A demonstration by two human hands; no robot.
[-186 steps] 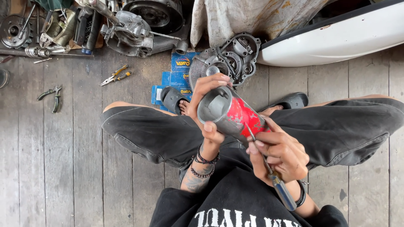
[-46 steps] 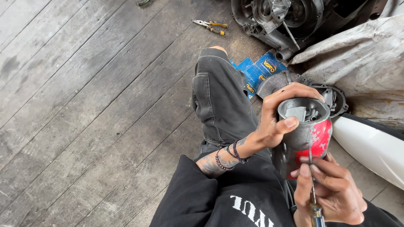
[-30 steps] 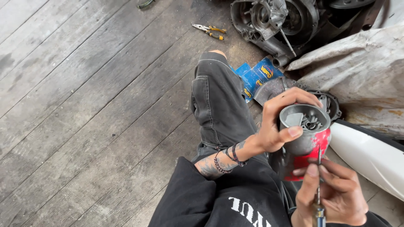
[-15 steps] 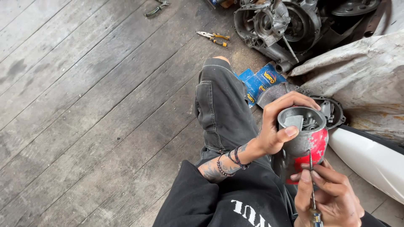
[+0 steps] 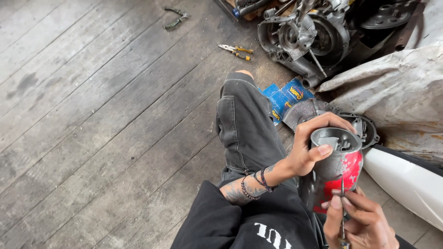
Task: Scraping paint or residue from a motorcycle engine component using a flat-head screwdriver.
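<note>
My left hand [image 5: 310, 145] grips a grey metal cylinder part with chipped red paint [image 5: 336, 166], open end up, held over my lap. My right hand [image 5: 357, 220] sits just below it at the bottom right and holds a thin screwdriver [image 5: 342, 203] whose shaft lies against the red side of the cylinder. My bent left leg in dark trousers [image 5: 244, 124] stretches away toward the engine parts.
An engine case [image 5: 304, 39] and other metal parts lie at the top right, beside a dirty white cloth [image 5: 392, 92] and a white plastic panel [image 5: 406, 180]. Blue packets [image 5: 286, 99], yellow-handled pliers [image 5: 236, 50] and darker pliers [image 5: 175, 17] rest on the grey wooden floor [image 5: 101, 120].
The view has shifted slightly, bringing more of the engine case and a second pair of pliers into sight. Both hands keep their hold on the cylinder and the screwdriver.
</note>
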